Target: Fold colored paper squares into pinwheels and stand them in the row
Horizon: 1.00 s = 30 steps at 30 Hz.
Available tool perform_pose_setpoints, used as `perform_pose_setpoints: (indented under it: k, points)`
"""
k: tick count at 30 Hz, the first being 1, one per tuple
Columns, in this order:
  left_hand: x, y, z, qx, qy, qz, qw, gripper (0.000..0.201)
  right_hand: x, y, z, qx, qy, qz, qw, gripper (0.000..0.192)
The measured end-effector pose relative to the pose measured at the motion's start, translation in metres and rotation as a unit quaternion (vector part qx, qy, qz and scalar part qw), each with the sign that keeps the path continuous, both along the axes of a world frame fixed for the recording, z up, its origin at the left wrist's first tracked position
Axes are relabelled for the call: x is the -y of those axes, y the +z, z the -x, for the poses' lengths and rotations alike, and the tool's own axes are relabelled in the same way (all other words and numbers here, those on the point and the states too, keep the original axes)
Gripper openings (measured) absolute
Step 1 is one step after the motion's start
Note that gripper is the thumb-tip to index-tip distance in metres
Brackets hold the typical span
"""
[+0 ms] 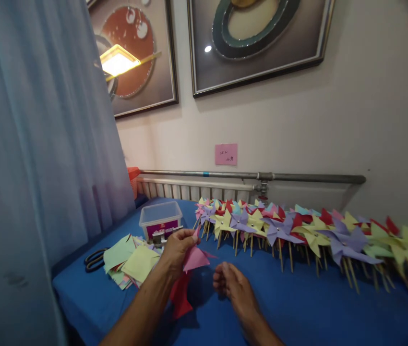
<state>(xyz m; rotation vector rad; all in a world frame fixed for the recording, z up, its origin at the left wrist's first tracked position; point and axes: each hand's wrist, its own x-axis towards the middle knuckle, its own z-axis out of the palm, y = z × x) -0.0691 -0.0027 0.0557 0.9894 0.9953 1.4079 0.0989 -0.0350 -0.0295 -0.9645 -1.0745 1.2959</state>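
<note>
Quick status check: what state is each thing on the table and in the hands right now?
left hand: pinching the pink paper
pink paper: folded, held above the table
right hand: loosely curled, empty as far as visible
plastic box: lid on
scissors: lying flat, untouched
paper squares: loose stack
pinwheels: finished, lying in a row

1. The room is dim; the blue cloth-covered tabletop (297, 307) sits in soft shadow.
2. A ceiling lamp glares as a reflection in the dark-framed glass picture (132, 57).
3. Edges bend and darken, and the colourful paper pinwheels (398, 245) at the right blur.
</note>
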Motion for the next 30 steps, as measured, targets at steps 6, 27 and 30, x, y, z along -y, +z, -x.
perform_pose_setpoints:
  k: [6, 27, 30]
  points:
    - [-0.015, -0.006, -0.053, -0.020, -0.057, -0.007, 0.998, 0.038, 0.005, 0.009, -0.004, -0.148, 0.006, 0.023, 0.989, 0.056]
    - [-0.024, -0.049, -0.046, -0.078, -0.192, 0.006, 0.978, 0.033, -0.008, 0.007, -0.020, -0.154, -0.069, 0.032, 0.985, 0.042]
    - [-0.022, -0.048, -0.049, -0.053, -0.195, -0.008, 0.979, 0.040, -0.010, 0.002, -0.021, -0.138, -0.076, 0.036, 0.987, 0.042]
